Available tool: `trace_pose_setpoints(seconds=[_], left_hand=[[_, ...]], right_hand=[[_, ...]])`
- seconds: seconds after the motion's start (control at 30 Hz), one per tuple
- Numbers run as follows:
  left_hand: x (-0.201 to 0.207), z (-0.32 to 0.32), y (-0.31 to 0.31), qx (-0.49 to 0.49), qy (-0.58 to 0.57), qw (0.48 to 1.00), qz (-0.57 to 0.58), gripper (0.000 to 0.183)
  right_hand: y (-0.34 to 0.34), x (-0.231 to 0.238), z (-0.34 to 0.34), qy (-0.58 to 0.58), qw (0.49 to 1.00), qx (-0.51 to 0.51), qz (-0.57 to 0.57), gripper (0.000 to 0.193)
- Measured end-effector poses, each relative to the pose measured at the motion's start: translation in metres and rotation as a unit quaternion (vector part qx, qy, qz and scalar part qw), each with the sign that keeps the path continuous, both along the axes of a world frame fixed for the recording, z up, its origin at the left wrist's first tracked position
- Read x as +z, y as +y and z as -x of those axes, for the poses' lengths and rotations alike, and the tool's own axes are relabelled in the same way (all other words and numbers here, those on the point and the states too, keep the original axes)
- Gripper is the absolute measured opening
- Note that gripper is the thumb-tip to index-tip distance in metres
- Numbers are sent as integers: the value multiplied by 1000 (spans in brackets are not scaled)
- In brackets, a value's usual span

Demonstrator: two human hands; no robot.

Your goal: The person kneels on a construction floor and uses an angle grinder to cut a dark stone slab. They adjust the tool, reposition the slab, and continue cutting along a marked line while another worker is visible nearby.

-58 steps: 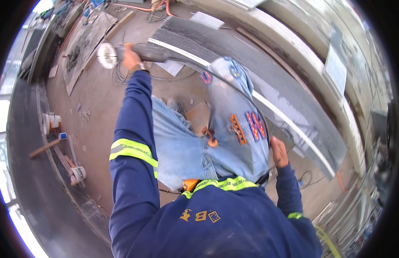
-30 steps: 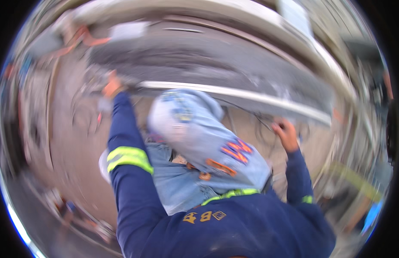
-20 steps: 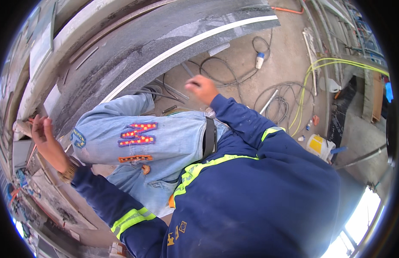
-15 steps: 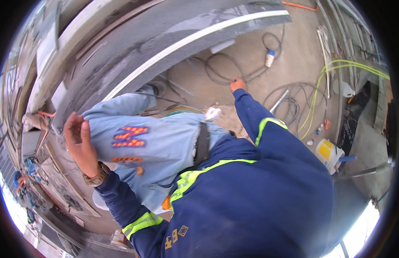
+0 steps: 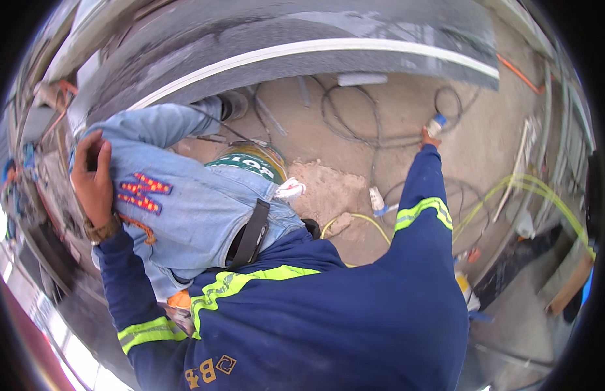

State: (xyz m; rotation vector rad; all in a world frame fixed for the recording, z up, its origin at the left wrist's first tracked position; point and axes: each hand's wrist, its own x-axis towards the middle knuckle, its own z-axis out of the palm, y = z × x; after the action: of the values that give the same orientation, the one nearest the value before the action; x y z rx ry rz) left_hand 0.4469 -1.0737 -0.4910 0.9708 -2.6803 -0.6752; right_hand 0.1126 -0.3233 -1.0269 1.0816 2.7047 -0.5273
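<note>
My right hand (image 5: 431,136) reaches out over the floor, its fingers closed around the white end of a blue-and-white power connector (image 5: 437,124). A dark cable (image 5: 380,141) runs from the connector and loops across the floor. My left hand (image 5: 96,174) hovers beside my denim-clad leg (image 5: 179,195); its fingers are loosely curved, the thumb stands apart, and nothing shows in it. Nearer to me, a second white-and-blue connector (image 5: 378,201) lies on the floor at the end of a cable.
A long grey slab (image 5: 302,62) with a white strip spans the far side. A green-labelled bucket (image 5: 250,163) sits by my legs. Yellow-green hose (image 5: 537,186), an orange hose (image 5: 520,73) and a white-and-yellow bucket (image 5: 468,290) are on the right.
My right arm has stretched farther right, and that hand has gone from the cable to the blue-and-white connector. The view has shifted; my left hand remains raised near my leg.
</note>
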Motion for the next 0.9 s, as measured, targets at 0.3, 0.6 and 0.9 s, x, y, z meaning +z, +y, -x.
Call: trace_pose_setpoints(seconds=[0.3,0.6,0.9], left_hand=[[14,-23,13,2,-24,1000,17,22],[1,49,43,-10,-6,983,-184,31],[-81,174,265,-215,-104,882,-407,93]], right_hand=[[-110,-43,-28,-156,981,110,-38,56],[-81,29,-68,-167,956,205,-126,22],[-348,363,-241,204,782,331,488,29]])
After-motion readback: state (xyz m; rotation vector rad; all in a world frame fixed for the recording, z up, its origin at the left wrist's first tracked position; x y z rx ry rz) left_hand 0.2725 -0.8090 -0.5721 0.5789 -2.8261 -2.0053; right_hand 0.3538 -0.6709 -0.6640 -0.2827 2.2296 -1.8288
